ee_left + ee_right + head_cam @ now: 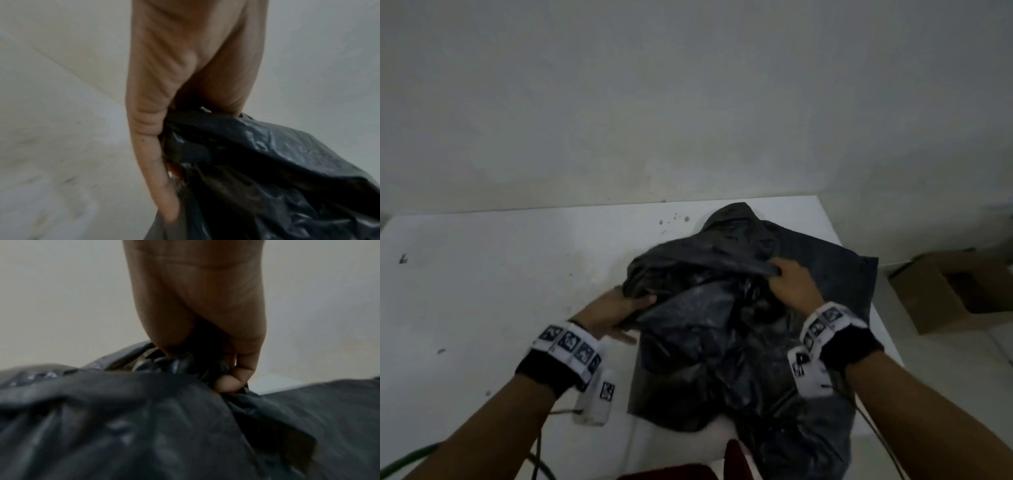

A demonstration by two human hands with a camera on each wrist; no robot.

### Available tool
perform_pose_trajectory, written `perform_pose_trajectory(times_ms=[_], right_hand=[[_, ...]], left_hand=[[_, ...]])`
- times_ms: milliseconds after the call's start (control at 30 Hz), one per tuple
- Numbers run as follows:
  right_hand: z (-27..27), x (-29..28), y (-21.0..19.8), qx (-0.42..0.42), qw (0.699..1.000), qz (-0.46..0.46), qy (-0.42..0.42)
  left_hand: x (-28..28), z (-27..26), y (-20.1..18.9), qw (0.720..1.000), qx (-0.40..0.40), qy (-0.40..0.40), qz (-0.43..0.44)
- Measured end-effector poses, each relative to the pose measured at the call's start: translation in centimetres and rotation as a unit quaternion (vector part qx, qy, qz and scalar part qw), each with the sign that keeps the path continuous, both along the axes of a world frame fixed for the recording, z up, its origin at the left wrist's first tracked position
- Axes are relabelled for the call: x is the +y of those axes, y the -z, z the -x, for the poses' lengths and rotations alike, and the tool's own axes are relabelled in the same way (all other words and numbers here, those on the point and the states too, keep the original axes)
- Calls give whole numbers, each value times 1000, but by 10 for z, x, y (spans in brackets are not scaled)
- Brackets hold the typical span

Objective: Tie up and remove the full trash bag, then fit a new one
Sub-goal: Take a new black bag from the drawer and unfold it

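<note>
A black trash bag (709, 329) lies crumpled on the white table (500, 274), its lower part hanging over the near edge. My left hand (619, 308) grips the bag's left rim, thumb on top. My right hand (791, 281) pinches the rim on the right side. Between the hands the bag's mouth is pulled apart. In the left wrist view my left hand (164, 126) has the black plastic (267, 162) bunched against the palm. In the right wrist view my right hand (226, 379) curls its fingers round a fold of the bag (144, 418). A flat black sheet (842, 267) lies beneath, at the right.
A pale wall (688, 102) rises behind the table. An open cardboard box (955, 291) sits on the floor to the right. Something dark red (732, 459) shows at the bottom edge, below the bag. Cables (541, 445) hang from my wrists.
</note>
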State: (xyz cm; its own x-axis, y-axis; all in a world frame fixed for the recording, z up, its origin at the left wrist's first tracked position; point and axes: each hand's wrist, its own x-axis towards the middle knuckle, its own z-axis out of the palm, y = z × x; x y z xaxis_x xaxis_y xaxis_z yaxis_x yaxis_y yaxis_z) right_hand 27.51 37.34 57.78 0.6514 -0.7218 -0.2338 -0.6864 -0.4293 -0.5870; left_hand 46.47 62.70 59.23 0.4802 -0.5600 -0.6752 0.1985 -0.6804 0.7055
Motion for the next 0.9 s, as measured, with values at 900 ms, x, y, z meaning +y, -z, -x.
perform_pose_trajectory(times_ms=[900], right_hand=[[113, -75, -95, 258, 952, -18, -166]], left_hand=[[-67, 15, -53, 884, -344, 268, -167]])
